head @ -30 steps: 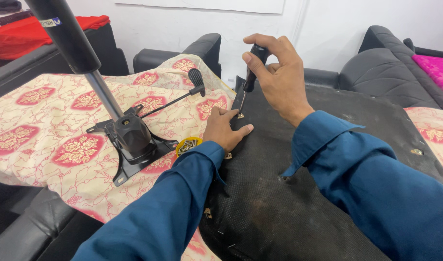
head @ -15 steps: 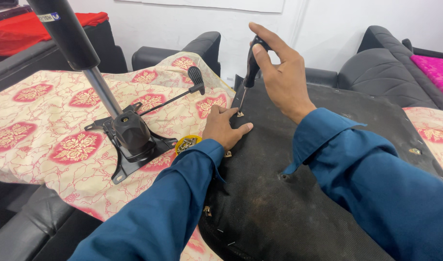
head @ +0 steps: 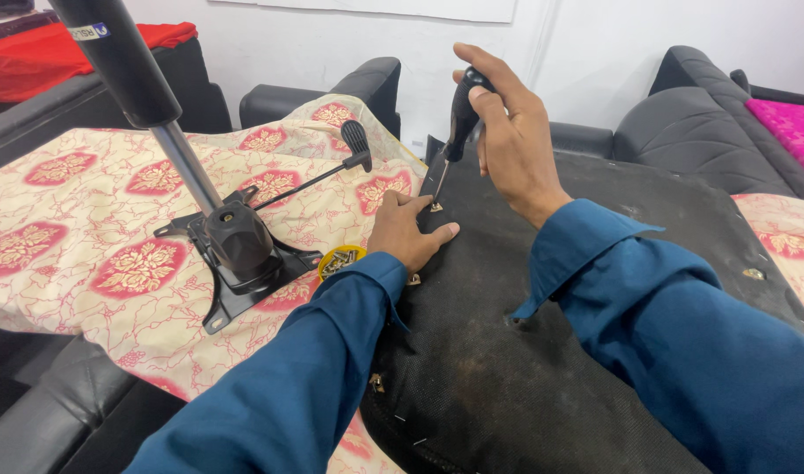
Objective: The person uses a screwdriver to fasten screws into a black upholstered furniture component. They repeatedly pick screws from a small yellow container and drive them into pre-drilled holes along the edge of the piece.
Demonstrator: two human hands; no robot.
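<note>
1. Where the black cylindrical gas-lift column [head: 121, 61] rises at upper left, a small white-and-blue rectangular label [head: 88, 32] sits on its upper part; a large white sheet [head: 375, 7] hangs on the wall behind.
2. Small round yellow container [head: 341, 260], holding a heap of metal screws, rests on the cream cloth with red floral medallions [head: 77, 246], just beside the left wrist.
3. Right hand [head: 507, 132]: fingers clamped on the black handle of a screwdriver [head: 459, 114], held nearly upright, its tip on a brass-coloured screw [head: 436, 207] at the edge of the black fabric-covered seat underside [head: 542, 351].
4. Left hand [head: 408, 232]: fingers together, pressed flat on that seat edge, touching the spot beside the screw.
5. Black metal chair mechanism plate [head: 239, 259] with lever [head: 332, 167] lies on the cloth.
</note>
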